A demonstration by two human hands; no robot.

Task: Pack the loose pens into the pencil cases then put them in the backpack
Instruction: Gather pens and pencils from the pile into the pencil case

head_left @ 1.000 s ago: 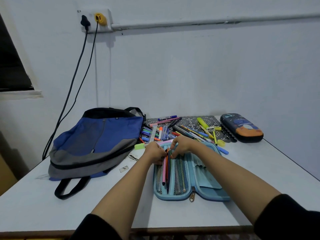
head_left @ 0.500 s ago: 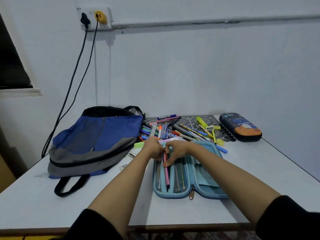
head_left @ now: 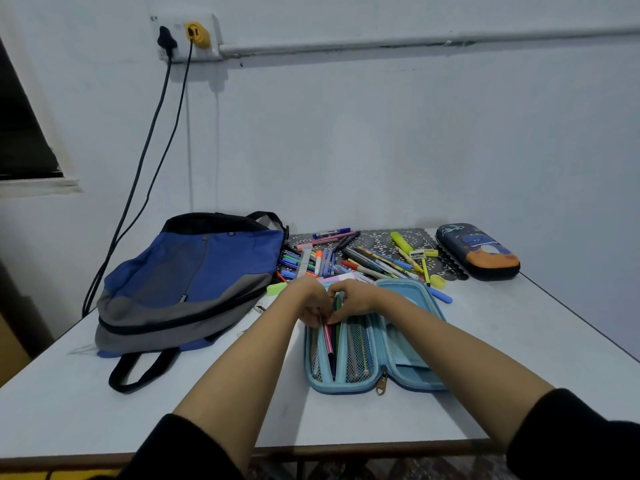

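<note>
Head view. White table [head_left: 519,341] set into a corner of pale wall [head_left: 381,133]. High on that wall, a socket [head_left: 187,36] with two cables [head_left: 152,133] hanging down past the table's left side, and a pipe [head_left: 415,43] running off to the right. Dark window [head_left: 20,133] at far left.

On the table's left, a blue and grey backpack [head_left: 194,271] lying flat. At the back, a dark patterned mat [head_left: 377,237] under a heap of loose pens [head_left: 363,265]; just right of it, a closed dark case [head_left: 478,251]. Nearer, an open blue case [head_left: 346,388] laid flat, with more pens in its left half.

Left hand [head_left: 308,299] at that case's far end, fingers curled, pinching the top of a pink pen [head_left: 327,337]. Right hand [head_left: 356,299] touching the left, fingers curled round a green pen [head_left: 338,332]. Both pens lying in the left half.
</note>
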